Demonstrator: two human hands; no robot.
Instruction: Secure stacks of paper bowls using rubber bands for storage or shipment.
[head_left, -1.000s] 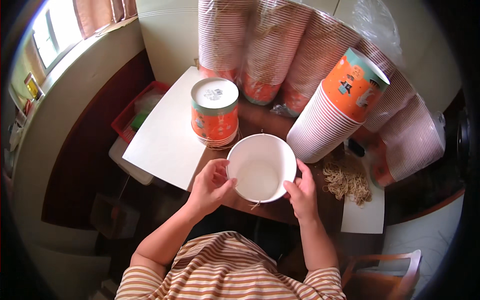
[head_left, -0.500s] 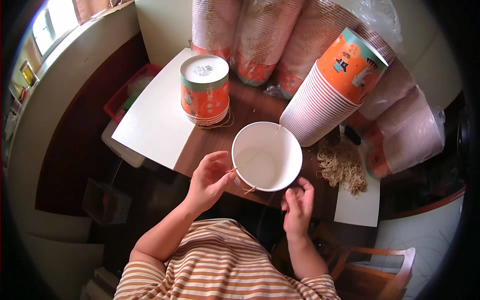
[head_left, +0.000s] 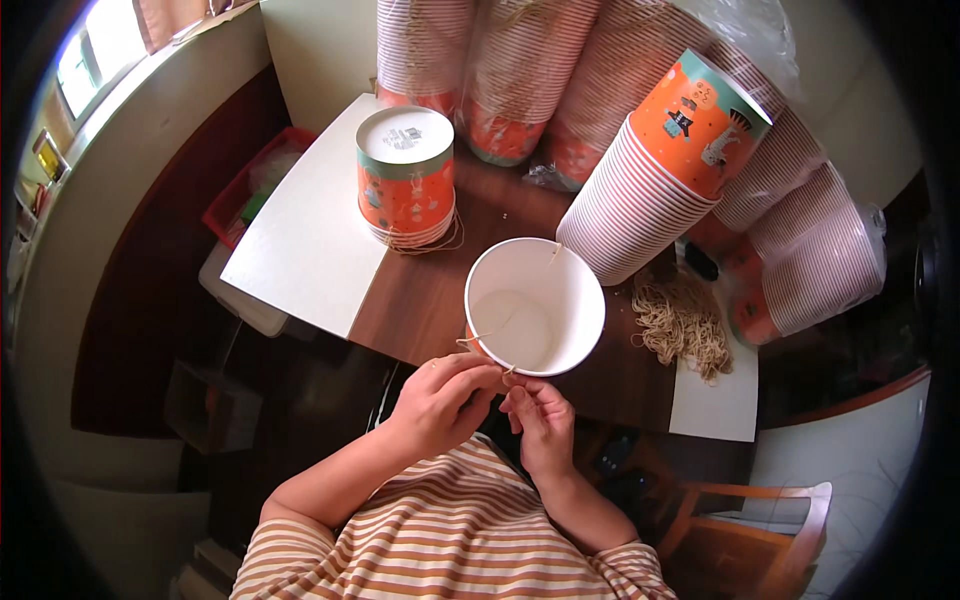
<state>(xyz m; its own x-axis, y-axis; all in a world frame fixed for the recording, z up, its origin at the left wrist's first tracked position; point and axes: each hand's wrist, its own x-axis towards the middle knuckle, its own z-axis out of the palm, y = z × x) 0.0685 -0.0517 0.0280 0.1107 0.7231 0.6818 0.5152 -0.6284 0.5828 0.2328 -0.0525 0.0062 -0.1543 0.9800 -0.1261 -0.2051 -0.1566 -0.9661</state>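
An open paper bucket (head_left: 578, 305), white inside, tilts its mouth toward me at the table's near edge. Thin beige cord (head_left: 463, 342) runs at its left rim and across its inside, and a cord knot (head_left: 509, 374) sits on the near rim. My left hand (head_left: 440, 400) is closed just below that knot, its fingertips pinching the cord. Beside it, my right hand (head_left: 540, 420) pinches the cord from the other side, thumb against fingers. The fingertips nearly meet and partly hide the cord end.
Upside-down orange buckets (head_left: 405, 195) with cord round their rims stand at the back left. A tall stack of nested buckets (head_left: 640, 200) leans at the right, beside a heap of cord (head_left: 680, 320). Bagged bucket stacks (head_left: 530, 70) line the back. A wooden chair (head_left: 745, 535) stands lower right.
Both hands have moved in to meet at the bucket's near rim. My left hand has left the cord at the left rim, and my right hand has closed on the cord by the knot.
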